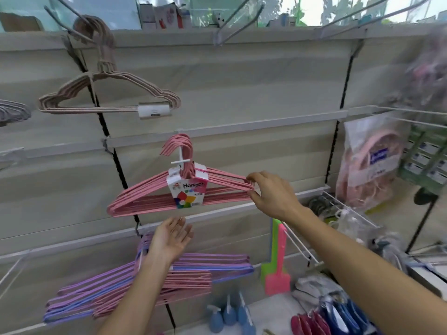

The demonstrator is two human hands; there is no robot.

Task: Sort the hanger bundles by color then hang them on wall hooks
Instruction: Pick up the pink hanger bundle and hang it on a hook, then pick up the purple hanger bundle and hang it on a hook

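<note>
While the pink hanger bundle (154,197) is hanging on its hook, the right hand (271,192) is pinching its right end. The left hand (171,238) is hovering below, palm up, fingers relaxed, holding nothing.

Right hand (273,194) pinches the hooked pink hanger bundle (150,199).

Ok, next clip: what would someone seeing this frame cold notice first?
Probably the pink bundle with its "Hanger" label, hanging from a white hook at centre, its right tip pinched by the right hand. The left hand hovers open just beneath it. Next, the beige bundle hung upper left, and the purple, blue and pink hangers lower left.
</note>
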